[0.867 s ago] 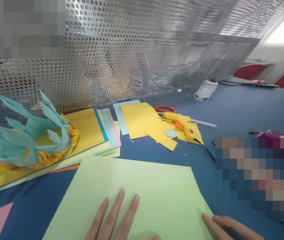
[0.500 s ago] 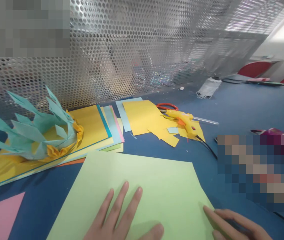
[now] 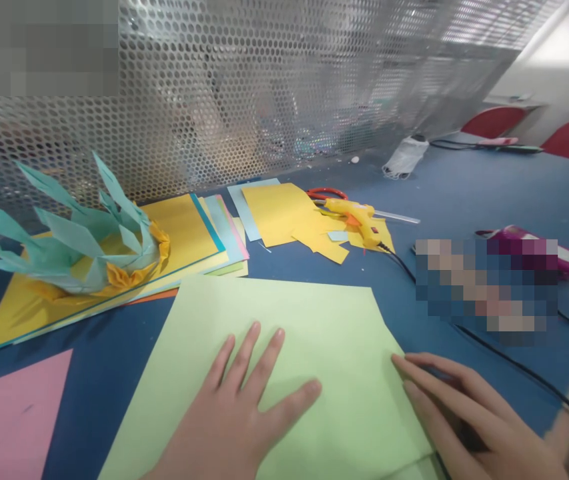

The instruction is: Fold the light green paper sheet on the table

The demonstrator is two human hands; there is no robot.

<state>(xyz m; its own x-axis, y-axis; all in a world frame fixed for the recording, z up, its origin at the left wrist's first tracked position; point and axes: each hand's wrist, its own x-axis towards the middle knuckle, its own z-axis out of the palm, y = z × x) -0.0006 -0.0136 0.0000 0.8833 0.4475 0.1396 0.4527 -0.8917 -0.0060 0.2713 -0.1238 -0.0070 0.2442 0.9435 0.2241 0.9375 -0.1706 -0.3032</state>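
A light green sheet of paper (image 3: 334, 333) lies on the blue table in front of me. My left hand (image 3: 234, 407) rests flat on it with fingers spread, palm down. At the sheet's right edge is my right hand (image 3: 474, 413), its thumb and fingertips close together on the paper edge. A dark thing or shadow under the right palm cannot be made out. Near the bottom right, a line crosses the paper, perhaps a fold or a second layer.
A turquoise folded-paper crown (image 3: 89, 247) with yellow bows sits on a stack of coloured paper (image 3: 179, 227). A pink sheet (image 3: 19, 413) lies left. Yellow scraps (image 3: 279, 213), red-handled scissors (image 3: 329, 194) and a corded yellow glue gun (image 3: 364, 220) lie beyond, before a perforated metal panel (image 3: 244, 80).
The view has tilted and shifted, so both hands show more fully and higher in the picture. My left hand stays spread on the green paper; my right stays at its right edge.
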